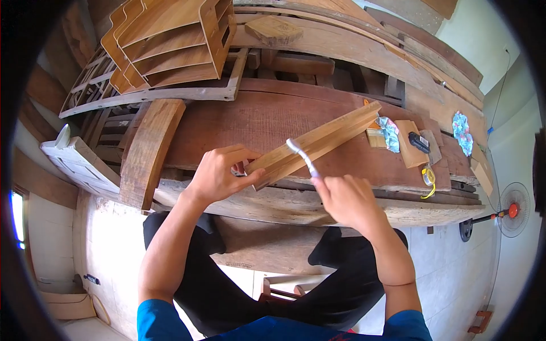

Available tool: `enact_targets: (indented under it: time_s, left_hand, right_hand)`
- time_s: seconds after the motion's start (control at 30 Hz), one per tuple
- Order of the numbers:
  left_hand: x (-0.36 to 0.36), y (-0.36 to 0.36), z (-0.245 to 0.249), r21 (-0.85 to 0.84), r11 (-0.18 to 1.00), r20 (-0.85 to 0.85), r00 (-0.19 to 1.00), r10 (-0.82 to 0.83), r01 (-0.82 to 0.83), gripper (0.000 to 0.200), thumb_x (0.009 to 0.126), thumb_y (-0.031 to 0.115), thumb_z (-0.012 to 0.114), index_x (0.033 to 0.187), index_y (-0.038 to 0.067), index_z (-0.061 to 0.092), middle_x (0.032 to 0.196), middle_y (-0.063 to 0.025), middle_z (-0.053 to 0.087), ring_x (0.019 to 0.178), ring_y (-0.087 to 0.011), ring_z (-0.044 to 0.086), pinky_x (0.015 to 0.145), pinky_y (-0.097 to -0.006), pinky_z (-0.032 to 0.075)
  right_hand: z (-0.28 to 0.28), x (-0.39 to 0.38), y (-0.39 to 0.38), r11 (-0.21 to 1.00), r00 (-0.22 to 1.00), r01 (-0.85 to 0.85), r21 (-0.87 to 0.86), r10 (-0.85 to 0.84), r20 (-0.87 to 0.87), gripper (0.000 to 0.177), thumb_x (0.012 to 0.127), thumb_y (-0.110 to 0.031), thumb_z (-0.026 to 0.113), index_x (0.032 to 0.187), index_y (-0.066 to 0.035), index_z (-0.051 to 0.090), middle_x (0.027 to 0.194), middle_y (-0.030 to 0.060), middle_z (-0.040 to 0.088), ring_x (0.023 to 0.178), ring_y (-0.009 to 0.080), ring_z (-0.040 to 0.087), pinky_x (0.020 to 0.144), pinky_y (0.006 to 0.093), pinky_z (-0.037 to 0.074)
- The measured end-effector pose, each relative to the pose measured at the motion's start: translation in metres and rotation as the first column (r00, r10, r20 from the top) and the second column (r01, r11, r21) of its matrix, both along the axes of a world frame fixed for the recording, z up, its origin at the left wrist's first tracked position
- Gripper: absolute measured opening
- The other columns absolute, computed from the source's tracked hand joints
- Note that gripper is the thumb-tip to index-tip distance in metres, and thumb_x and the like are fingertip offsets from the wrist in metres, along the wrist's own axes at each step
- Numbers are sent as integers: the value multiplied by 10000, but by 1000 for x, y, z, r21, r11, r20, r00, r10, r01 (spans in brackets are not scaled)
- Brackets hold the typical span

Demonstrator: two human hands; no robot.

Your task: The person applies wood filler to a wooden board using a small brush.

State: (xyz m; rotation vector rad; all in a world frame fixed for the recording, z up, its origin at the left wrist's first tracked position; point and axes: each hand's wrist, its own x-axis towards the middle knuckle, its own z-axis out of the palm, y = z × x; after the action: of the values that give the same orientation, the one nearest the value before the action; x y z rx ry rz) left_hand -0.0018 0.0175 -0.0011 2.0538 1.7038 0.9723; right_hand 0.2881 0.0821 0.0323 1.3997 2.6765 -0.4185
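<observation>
My left hand [223, 174] grips the near end of a long wooden piece [330, 132] with a groove along its length. The piece slants up to the right over the reddish-brown plank bench [227, 122]. In my right hand [348, 199] is a white toothbrush [305, 157], held by its handle with the fingers wrapped round. Its head overlaps the upper face of the grooved piece, left of the middle.
On the bench's right lie a crumpled patterned cloth [389, 135], a wooden block [407, 149], a black object [419, 142] and a tape measure [428, 175]. A wooden shelf organizer [170, 28] stands back left. A curved wooden board [151, 150] lies left. A fan [513, 209] stands far right.
</observation>
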Motion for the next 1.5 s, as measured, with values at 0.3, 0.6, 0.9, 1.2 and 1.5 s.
enact_targets:
  time_s: [0.3,0.6,0.9,1.2,1.5]
  left_hand:
    - [-1,1,-2,-7,1000,9,1000,1,-1,317,894,298,849,1078,41,825,943,-130,781,764,-216,725,719,-329,596]
    - [4,1,-4,23,999,-17,1000,24,-23,542,891,253,840,1374,71,677,1091,-127,776,833,-220,741,775,-344,620]
    - [22,5,-3,235,972,7,1000,-30,28,629,927,98,796,1510,87,560,1284,-147,729,1051,-288,714,936,-403,598]
    - [23,15,1,212,976,31,998,-47,39,234,936,-1,746,1166,27,776,1095,-134,761,1021,-305,694,895,-395,561]
    - [20,18,-1,238,971,42,998,-35,24,190,926,11,764,1114,24,794,1058,-125,773,1001,-291,707,883,-393,567]
  right_hand:
    - [0,2,7,997,1000,19,71,-17,-23,604,1165,-411,389,785,-65,706,626,168,690,554,367,693,577,519,535]
    - [-18,-3,8,985,979,-119,124,137,-153,548,1129,-369,503,765,-25,726,604,200,671,548,397,681,551,501,538]
    - [-20,-4,3,980,974,-144,135,164,-155,528,1122,-368,523,792,-18,742,620,201,682,556,394,682,545,490,537]
    - [-16,-2,17,982,962,-185,-32,174,-211,435,1111,-362,553,896,-36,746,658,184,696,595,379,692,590,460,542]
    - [-30,-5,27,967,847,-138,214,227,-480,216,1063,-196,634,1145,-26,739,899,211,756,765,402,728,704,486,556]
